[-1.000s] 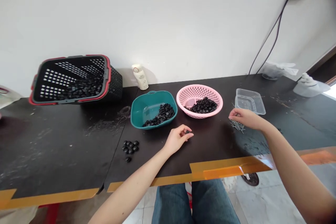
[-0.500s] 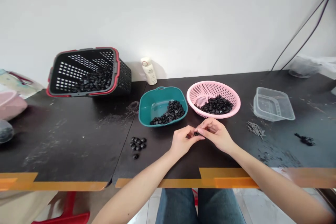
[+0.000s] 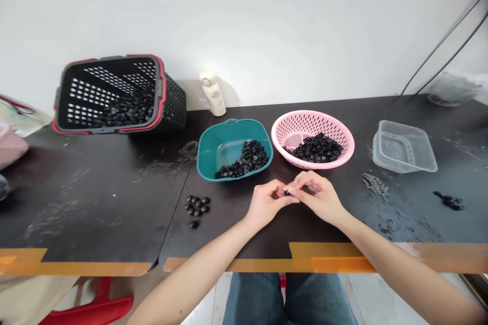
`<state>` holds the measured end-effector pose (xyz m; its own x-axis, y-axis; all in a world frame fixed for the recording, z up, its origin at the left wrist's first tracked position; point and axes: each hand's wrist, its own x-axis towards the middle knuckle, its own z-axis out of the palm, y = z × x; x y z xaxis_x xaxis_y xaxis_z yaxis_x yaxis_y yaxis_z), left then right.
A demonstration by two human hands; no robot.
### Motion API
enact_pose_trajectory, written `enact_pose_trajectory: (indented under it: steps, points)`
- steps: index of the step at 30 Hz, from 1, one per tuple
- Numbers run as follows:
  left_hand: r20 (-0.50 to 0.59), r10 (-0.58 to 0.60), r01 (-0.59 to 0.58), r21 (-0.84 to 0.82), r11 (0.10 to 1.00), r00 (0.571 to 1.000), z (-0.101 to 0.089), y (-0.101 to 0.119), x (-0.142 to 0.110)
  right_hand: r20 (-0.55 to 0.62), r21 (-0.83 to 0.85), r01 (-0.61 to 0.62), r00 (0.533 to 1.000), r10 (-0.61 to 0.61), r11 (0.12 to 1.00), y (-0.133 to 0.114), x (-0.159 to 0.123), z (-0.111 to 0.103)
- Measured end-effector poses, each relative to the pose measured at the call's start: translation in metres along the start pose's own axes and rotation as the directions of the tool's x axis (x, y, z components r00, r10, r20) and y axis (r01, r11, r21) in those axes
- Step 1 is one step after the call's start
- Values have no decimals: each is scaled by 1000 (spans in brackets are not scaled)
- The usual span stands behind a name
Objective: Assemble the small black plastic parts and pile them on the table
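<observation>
My left hand [image 3: 267, 203] and my right hand [image 3: 319, 196] meet over the black table [image 3: 114, 203], fingertips pinched together on a small black round part [image 3: 286, 193]. Just behind them stand a teal bowl [image 3: 213, 150] and a pink perforated basket [image 3: 335, 132], each holding a heap of the same black parts. A little cluster of finished-looking black parts [image 3: 196, 206] lies to the left of my left hand. A small pile of grey nails [image 3: 374, 183] lies to the right of my right hand.
A black and red crate [image 3: 114, 94] with black parts stands tilted at the back left. A white bottle [image 3: 212, 94] leans by the wall. A clear plastic tub [image 3: 404, 146] sits at the right, with black bits [image 3: 450, 200] nearby. Orange tape [image 3: 328, 259] marks the table's front edge.
One second ago my right hand was at the nail pile on the right; it has come left to join my left hand on the small black part. The camera view shifted slightly.
</observation>
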<state>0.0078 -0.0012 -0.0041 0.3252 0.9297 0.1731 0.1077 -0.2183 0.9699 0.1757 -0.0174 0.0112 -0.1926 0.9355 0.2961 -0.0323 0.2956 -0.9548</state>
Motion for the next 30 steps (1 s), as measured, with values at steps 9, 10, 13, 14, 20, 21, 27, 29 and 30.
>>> enact_pose_trajectory:
  steps: [9, 10, 13, 14, 20, 21, 27, 29, 30]
  points:
    - [151, -203, 246, -378, 892, 967, 0, -4, 5, 53, -246, 153, 988, -144, 957, 2, 5, -9]
    - [181, -210, 270, -433, 860, 961, 0, -3, 6, 49, -284, 179, 984, -172, 942, 1, 6, -10]
    - [243, -225, 324, -535, 780, 943, 0, -2, 8, 21, -334, 201, 978, -206, 921, 0, 6, -14]
    - [255, -233, 339, -551, 763, 938, -1, -2, 8, 12, -324, 190, 980, -197, 927, 0, 6, -15]
    - [279, -276, 391, -581, 713, 920, -2, -3, 7, -22, -344, 168, 982, -187, 924, -2, 6, -14]
    - [274, -279, 390, -591, 706, 920, -2, -3, 7, -27, -371, 170, 981, -194, 913, -2, 5, -13]
    - [271, -303, 407, -644, 648, 913, -2, -2, 8, 66, -496, 171, 985, -159, 852, -24, 13, -23]
    - [285, -308, 419, -662, 621, 908, -2, -2, 9, 52, -516, 121, 993, -111, 848, -34, 29, -39]
    - [292, -310, 424, -671, 608, 905, -2, -2, 9, 2, -543, 82, 995, -97, 835, -37, 40, -50]
